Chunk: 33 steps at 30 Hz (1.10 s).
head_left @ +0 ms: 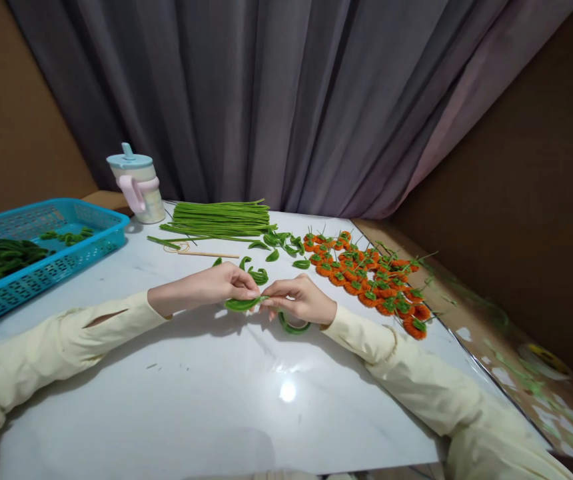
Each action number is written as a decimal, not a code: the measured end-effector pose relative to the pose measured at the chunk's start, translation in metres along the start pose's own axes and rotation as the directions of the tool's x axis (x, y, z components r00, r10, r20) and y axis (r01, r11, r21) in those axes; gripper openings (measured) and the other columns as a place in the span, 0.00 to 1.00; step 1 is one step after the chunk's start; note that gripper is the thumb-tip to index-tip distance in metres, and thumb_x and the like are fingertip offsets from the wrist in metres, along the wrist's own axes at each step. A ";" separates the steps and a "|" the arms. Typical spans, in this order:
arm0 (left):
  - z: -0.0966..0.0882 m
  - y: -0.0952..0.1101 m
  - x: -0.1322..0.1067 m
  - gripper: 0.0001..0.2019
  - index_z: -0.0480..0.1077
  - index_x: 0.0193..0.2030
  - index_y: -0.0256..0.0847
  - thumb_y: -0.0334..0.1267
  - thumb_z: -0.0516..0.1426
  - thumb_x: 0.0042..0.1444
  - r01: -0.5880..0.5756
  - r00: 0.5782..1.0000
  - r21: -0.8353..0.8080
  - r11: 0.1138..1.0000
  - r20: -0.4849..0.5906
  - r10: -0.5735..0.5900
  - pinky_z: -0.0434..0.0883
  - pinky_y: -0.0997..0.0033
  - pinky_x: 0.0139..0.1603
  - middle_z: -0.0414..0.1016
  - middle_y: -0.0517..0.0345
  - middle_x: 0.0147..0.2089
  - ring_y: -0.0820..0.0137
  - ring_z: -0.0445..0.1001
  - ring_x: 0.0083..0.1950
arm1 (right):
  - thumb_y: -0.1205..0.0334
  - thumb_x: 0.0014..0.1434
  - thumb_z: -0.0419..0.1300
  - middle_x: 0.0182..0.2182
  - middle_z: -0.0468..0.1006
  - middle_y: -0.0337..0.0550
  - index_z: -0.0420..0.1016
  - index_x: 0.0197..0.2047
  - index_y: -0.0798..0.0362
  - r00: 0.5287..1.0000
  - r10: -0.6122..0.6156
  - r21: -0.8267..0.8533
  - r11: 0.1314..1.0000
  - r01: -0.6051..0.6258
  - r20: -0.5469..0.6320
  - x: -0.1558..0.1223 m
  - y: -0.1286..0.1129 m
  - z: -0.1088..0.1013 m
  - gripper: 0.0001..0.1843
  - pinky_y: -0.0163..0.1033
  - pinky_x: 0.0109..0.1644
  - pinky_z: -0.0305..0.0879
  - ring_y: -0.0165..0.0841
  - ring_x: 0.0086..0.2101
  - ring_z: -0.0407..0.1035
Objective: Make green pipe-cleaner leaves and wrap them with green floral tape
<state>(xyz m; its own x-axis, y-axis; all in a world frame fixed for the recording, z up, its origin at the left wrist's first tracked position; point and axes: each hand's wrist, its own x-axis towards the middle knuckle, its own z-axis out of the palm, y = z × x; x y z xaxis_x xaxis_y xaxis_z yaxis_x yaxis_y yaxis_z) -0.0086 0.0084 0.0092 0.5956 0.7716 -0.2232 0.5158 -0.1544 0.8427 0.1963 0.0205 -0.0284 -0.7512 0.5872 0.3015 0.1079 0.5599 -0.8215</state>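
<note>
Over the middle of the white table, my left hand (221, 283) and my right hand (299, 298) meet with their fingertips close together. Between them is a green pipe-cleaner leaf (240, 305), its rounded body under my left fingers. My right thumb and fingers pinch its thin end. Just below my right hand lies a roll of green tape (294, 325), partly covered by it. Beyond my hands are several loose green leaves (259, 275) made of the same fuzzy stems. Parts of the fingertips hide each other.
A bundle of green pipe cleaners (216, 219) lies at the back, near a wooden stick (208, 255). At right sit several orange pipe-cleaner pumpkins (369, 298). A blue basket (71, 263) with green pieces stands left, beside a lidded tumbler (141, 190).
</note>
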 end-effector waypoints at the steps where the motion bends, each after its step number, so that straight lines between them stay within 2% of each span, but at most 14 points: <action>1: 0.000 0.000 0.000 0.13 0.73 0.30 0.35 0.44 0.55 0.51 0.012 1.000 -0.040 0.999 0.020 -0.011 0.55 0.77 0.24 0.69 0.59 0.25 0.76 0.60 0.25 | 0.55 0.59 0.56 0.22 0.77 0.41 0.75 0.34 0.57 0.999 -0.033 -0.071 0.997 0.032 -0.009 0.000 0.000 0.000 0.13 0.30 0.32 0.67 0.29 0.24 0.72; 4: -0.001 -0.004 0.002 0.10 0.72 0.28 0.36 0.43 0.57 0.48 0.077 0.991 -0.232 0.970 0.124 -0.049 0.59 0.76 0.27 0.70 0.59 0.25 0.75 0.63 0.26 | 0.57 0.61 0.55 0.22 0.77 0.42 0.75 0.35 0.55 0.990 -0.139 -0.197 0.971 0.133 -0.013 -0.001 -0.001 -0.001 0.12 0.29 0.31 0.67 0.30 0.24 0.72; 7: -0.001 -0.012 0.005 0.08 0.72 0.27 0.37 0.40 0.59 0.45 0.176 0.964 -0.394 0.902 0.253 -0.078 0.62 0.75 0.29 0.71 0.59 0.25 0.74 0.65 0.26 | 0.59 0.62 0.52 0.25 0.77 0.45 0.76 0.36 0.56 0.972 -0.233 -0.249 0.939 0.235 0.038 -0.001 -0.001 -0.001 0.13 0.30 0.31 0.67 0.30 0.25 0.72; 10: -0.001 -0.015 0.007 0.08 0.73 0.26 0.37 0.40 0.59 0.45 0.198 0.944 -0.398 0.896 0.323 -0.066 0.63 0.75 0.30 0.71 0.58 0.25 0.74 0.66 0.26 | 0.60 0.61 0.53 0.26 0.77 0.46 0.76 0.36 0.57 0.964 -0.247 -0.236 0.935 0.263 0.097 -0.001 0.001 -0.001 0.13 0.29 0.30 0.67 0.30 0.25 0.72; 13: -0.004 -0.010 0.005 0.11 0.74 0.30 0.37 0.43 0.56 0.50 0.114 0.966 -0.183 0.977 0.248 -0.066 0.63 0.75 0.32 0.73 0.57 0.29 0.72 0.68 0.30 | 0.59 0.60 0.54 0.23 0.77 0.44 0.76 0.34 0.57 0.981 -0.146 -0.170 0.971 0.166 0.126 -0.003 0.005 0.000 0.13 0.29 0.31 0.68 0.30 0.24 0.72; 15: -0.006 -0.004 0.003 0.15 0.74 0.33 0.37 0.46 0.54 0.53 0.076 0.990 0.021 0.997 0.114 -0.078 0.62 0.76 0.32 0.74 0.56 0.31 0.71 0.68 0.31 | 0.57 0.60 0.56 0.22 0.77 0.43 0.76 0.33 0.57 0.991 -0.039 -0.068 0.997 0.048 0.129 -0.003 0.007 0.002 0.13 0.30 0.32 0.69 0.30 0.25 0.73; 17: -0.007 0.001 -0.001 0.18 0.73 0.38 0.38 0.49 0.50 0.56 -0.001 0.999 0.211 0.978 -0.044 0.011 0.61 0.76 0.32 0.74 0.56 0.35 0.71 0.68 0.33 | 0.54 0.57 0.58 0.22 0.77 0.44 0.76 0.31 0.59 0.990 0.075 0.105 0.991 -0.088 0.120 -0.003 0.007 0.004 0.15 0.32 0.32 0.70 0.32 0.25 0.74; 19: -0.005 0.004 -0.006 0.18 0.71 0.43 0.40 0.51 0.49 0.58 -0.164 0.966 0.418 0.893 -0.116 0.231 0.61 0.73 0.38 0.74 0.54 0.40 0.68 0.68 0.38 | 0.51 0.53 0.62 0.22 0.76 0.45 0.75 0.29 0.60 0.981 0.169 0.309 0.932 -0.191 0.097 -0.001 0.008 0.006 0.17 0.34 0.30 0.71 0.34 0.25 0.73; 21: 0.000 0.004 -0.010 0.17 0.70 0.44 0.41 0.50 0.51 0.58 -0.302 0.894 0.625 0.720 -0.076 0.441 0.57 0.68 0.47 0.73 0.53 0.45 0.64 0.67 0.45 | 0.51 0.49 0.65 0.23 0.76 0.45 0.73 0.27 0.61 0.971 0.229 0.477 0.848 -0.232 0.065 0.000 0.009 0.008 0.18 0.36 0.30 0.72 0.34 0.24 0.73; 24: 0.010 -0.001 -0.012 0.12 0.69 0.43 0.40 0.43 0.49 0.61 -0.339 0.829 0.802 0.492 0.007 0.559 0.52 0.61 0.51 0.73 0.50 0.43 0.61 0.65 0.49 | 0.52 0.47 0.67 0.25 0.77 0.46 0.72 0.27 0.61 0.964 0.262 0.600 0.763 -0.240 0.053 0.001 0.011 0.009 0.18 0.38 0.30 0.73 0.34 0.24 0.73; 26: 0.013 -0.005 -0.011 0.12 0.69 0.41 0.38 0.36 0.45 0.63 -0.325 0.813 0.836 0.441 0.009 0.582 0.53 0.61 0.50 0.73 0.50 0.39 0.64 0.66 0.45 | 0.53 0.47 0.67 0.26 0.77 0.47 0.73 0.29 0.61 0.964 0.255 0.619 0.747 -0.242 0.069 0.002 0.012 0.010 0.18 0.38 0.30 0.72 0.34 0.24 0.73; 29: 0.014 -0.010 -0.007 0.13 0.68 0.38 0.36 0.33 0.43 0.63 -0.333 0.806 0.806 0.489 -0.026 0.592 0.55 0.63 0.48 0.72 0.52 0.35 0.67 0.67 0.40 | 0.54 0.48 0.67 0.27 0.77 0.48 0.73 0.30 0.62 0.966 0.243 0.620 0.745 -0.246 0.090 0.002 0.011 0.010 0.17 0.38 0.30 0.72 0.35 0.24 0.73; 31: 0.013 -0.012 -0.005 0.12 0.68 0.37 0.37 0.33 0.44 0.63 -0.338 0.825 0.737 0.586 -0.068 0.562 0.57 0.65 0.47 0.72 0.54 0.34 0.68 0.67 0.37 | 0.53 0.47 0.67 0.26 0.77 0.48 0.73 0.30 0.62 0.964 0.247 0.614 0.747 -0.253 0.097 0.003 0.010 0.010 0.18 0.37 0.29 0.72 0.34 0.24 0.73; 33: 0.012 -0.011 -0.003 0.11 0.68 0.35 0.38 0.35 0.46 0.61 -0.316 0.867 0.625 0.714 -0.117 0.485 0.59 0.68 0.44 0.73 0.56 0.33 0.69 0.67 0.36 | 0.53 0.47 0.67 0.26 0.77 0.48 0.73 0.30 0.62 0.963 0.247 0.601 0.755 -0.262 0.109 0.003 0.009 0.010 0.19 0.36 0.29 0.72 0.34 0.24 0.73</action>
<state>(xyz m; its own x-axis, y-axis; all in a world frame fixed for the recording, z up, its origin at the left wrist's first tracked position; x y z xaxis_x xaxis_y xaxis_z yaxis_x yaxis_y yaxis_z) -0.0086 0.0001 -0.0047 0.6944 0.6659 0.2728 0.5651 -0.7393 0.3662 0.1886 0.0211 -0.0397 -0.7675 0.6401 0.0342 -0.1127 -0.0822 -0.9902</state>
